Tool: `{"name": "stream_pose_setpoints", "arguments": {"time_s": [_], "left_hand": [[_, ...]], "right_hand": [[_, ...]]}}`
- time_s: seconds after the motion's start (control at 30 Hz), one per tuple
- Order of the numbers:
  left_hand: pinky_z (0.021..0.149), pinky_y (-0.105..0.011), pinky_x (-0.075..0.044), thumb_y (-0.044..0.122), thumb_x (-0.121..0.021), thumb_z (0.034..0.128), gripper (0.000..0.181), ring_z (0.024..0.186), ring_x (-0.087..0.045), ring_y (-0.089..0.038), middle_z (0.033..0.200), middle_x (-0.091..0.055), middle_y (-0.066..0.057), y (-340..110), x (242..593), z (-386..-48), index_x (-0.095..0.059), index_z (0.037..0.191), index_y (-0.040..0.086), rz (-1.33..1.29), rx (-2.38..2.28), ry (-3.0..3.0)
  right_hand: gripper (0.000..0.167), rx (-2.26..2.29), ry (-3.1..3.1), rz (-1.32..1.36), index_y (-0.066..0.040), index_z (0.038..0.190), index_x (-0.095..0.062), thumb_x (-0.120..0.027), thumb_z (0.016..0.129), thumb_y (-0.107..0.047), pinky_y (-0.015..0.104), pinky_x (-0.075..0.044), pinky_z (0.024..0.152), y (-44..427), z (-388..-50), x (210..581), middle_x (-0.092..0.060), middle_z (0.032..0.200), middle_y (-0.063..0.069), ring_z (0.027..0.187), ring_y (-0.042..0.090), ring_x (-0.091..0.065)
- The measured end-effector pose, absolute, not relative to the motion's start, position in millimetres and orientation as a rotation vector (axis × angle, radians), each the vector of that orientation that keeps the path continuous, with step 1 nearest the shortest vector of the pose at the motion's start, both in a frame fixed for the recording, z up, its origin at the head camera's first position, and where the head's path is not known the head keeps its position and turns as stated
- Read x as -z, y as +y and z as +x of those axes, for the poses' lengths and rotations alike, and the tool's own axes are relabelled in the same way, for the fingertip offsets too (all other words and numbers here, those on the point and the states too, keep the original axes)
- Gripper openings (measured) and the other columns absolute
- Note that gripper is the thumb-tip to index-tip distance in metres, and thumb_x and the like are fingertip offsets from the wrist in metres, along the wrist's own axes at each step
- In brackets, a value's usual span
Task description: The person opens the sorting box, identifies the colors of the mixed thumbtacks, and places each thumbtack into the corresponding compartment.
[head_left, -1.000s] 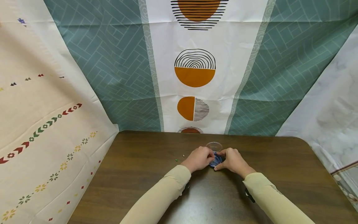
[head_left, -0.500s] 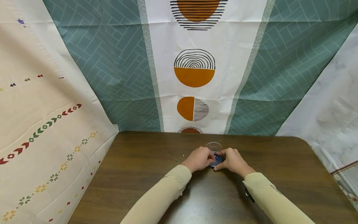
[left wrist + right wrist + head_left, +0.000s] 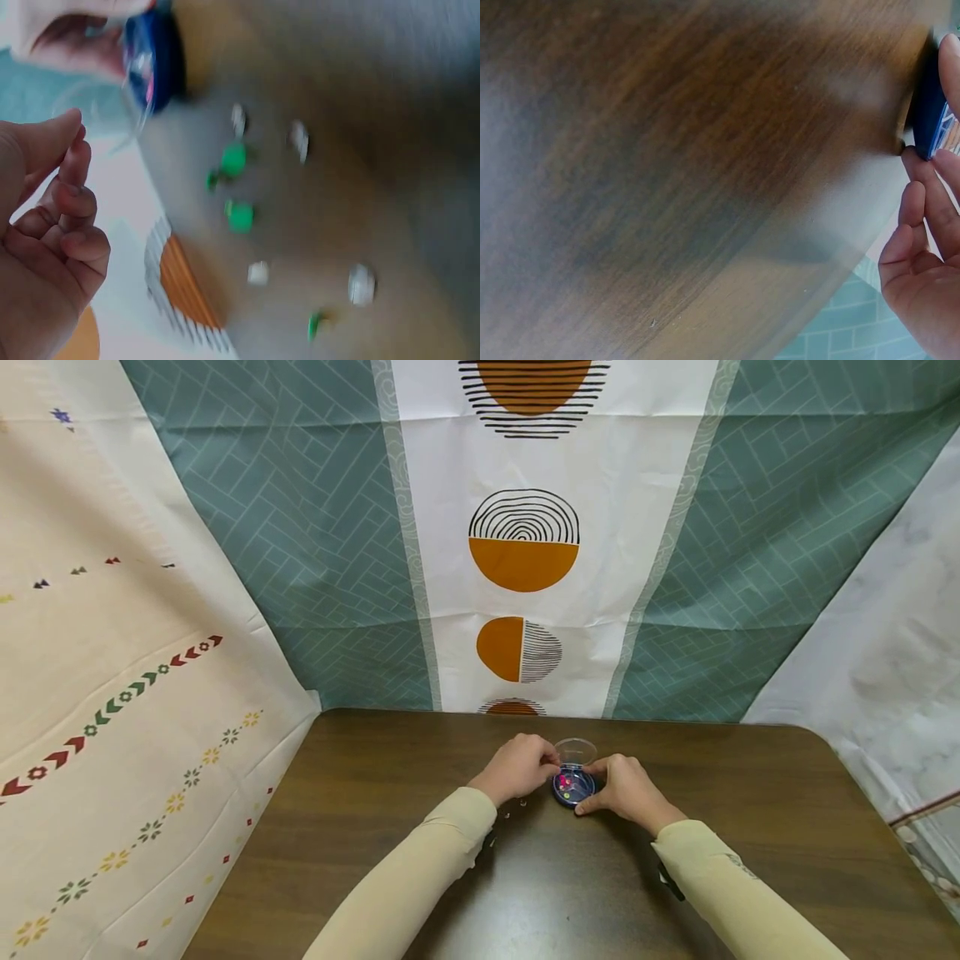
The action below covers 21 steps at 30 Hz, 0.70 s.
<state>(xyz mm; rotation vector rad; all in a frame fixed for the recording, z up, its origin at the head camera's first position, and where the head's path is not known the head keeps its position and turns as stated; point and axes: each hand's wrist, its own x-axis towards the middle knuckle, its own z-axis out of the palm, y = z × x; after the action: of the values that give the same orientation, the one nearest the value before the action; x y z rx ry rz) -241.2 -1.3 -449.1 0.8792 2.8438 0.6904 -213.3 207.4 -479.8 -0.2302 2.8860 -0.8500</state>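
Note:
A round blue case (image 3: 573, 787) stands on the table with its clear hinged lid (image 3: 576, 750) raised. Small pink and yellow-green pieces lie inside, and pale dividing lines cross its interior. My right hand (image 3: 628, 787) grips the case's right side between thumb and fingers, also seen by the right wrist camera. My left hand (image 3: 519, 767) is beside the case's upper left, near the lid; its thumb and index tips meet, with the other fingers loosely bent. No piece shows between its fingertips. In the left wrist view, small green pieces (image 3: 240, 216) and clear pieces (image 3: 361, 285) lie scattered on the table.
The brown wooden table (image 3: 360, 827) spreads around both hands. Patterned cloth (image 3: 352, 568) hangs behind its far edge, with more cloth (image 3: 150, 760) along the left side. A few tiny pieces lie close to the left wrist.
My left hand has drawn out of the case, moving left and slightly away, so the coloured pieces inside now show. My right hand has kept its grip on the case.

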Motion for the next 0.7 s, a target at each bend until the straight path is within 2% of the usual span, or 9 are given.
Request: {"name": "stream_pose_setpoints", "arguments": {"time_s": [0.23, 0.47, 0.7], "left_hand": [[0.064, -0.023, -0.049, 0.026, -0.066, 0.0873, 0.011, 0.066, -0.057, -0.004, 0.08, -0.067, 0.01, -45.7, 433.6, -252.2, -0.074, 0.086, 0.019, 0.705, -0.767, 2.893], [0.062, -0.023, -0.047, 0.024, -0.066, 0.086, 0.011, 0.063, -0.056, -0.005, 0.078, -0.067, 0.011, -80.1, 445.0, -256.1, -0.074, 0.083, 0.017, 0.633, -0.704, 2.929], [0.06, -0.024, -0.047, 0.02, -0.066, 0.0853, 0.012, 0.061, -0.056, -0.005, 0.076, -0.068, 0.01, -96.3, 457.8, -253.8, -0.076, 0.082, 0.015, 0.566, -0.672, 2.882]], "right_hand": [[0.075, 0.837, 2.883, -0.237, -0.012, 0.11, -0.07, -0.089, 0.047, -0.047, 0.045, -0.048, 0.09, 209.1, -213.0, 480.1, -0.069, 0.11, 0.007, 0.102, 0.021, -0.062], [0.074, 0.828, 2.881, -0.247, -0.011, 0.111, -0.069, -0.089, 0.049, -0.046, 0.045, -0.049, 0.088, 208.7, -213.4, 480.0, -0.069, 0.111, 0.008, 0.099, 0.021, -0.062], [0.073, 0.848, 2.875, -0.242, -0.011, 0.112, -0.069, -0.089, 0.05, -0.044, 0.045, -0.048, 0.09, 208.0, -212.2, 477.6, -0.069, 0.111, 0.006, 0.102, 0.02, -0.062]]}}
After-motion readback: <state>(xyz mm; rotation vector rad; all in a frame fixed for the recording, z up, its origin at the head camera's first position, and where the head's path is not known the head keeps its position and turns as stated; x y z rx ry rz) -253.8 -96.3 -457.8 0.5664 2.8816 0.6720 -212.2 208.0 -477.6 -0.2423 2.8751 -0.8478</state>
